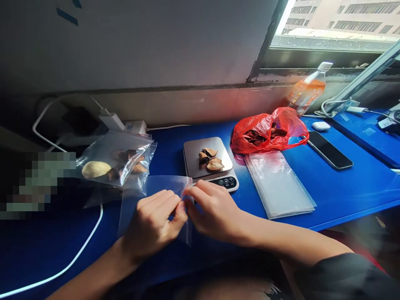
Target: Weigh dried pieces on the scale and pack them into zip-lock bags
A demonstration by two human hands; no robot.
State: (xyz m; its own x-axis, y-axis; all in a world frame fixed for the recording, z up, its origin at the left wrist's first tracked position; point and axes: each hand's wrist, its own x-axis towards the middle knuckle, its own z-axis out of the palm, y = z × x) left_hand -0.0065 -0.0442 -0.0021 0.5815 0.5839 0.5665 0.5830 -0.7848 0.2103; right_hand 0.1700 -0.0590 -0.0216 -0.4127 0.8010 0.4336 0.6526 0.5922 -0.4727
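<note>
Between my two hands is a clear zip bag [133, 210], pinched at its red-lined edge. My left hand [159, 218] is closed on that edge, thumb against the curled fingers. From the other side my right hand [215, 210] grips the same edge, its fingertips touching or nearly touching the left ones. Just beyond them stands a kitchen scale [191, 152], its front corner partly hidden by my right hand. Several brown dried shell-like pieces [215, 164] lie on its metal plate. I cannot tell whether the bag's mouth is parted.
Left of the scale lie filled clear bags [137, 146] with brown pieces and a pale round item. A red plastic bag [250, 121] of dark pieces, a stack of clear bags [281, 187], a phone [331, 150] and an orange drink bottle [308, 91] are right. A white cable [84, 246] crosses the left side.
</note>
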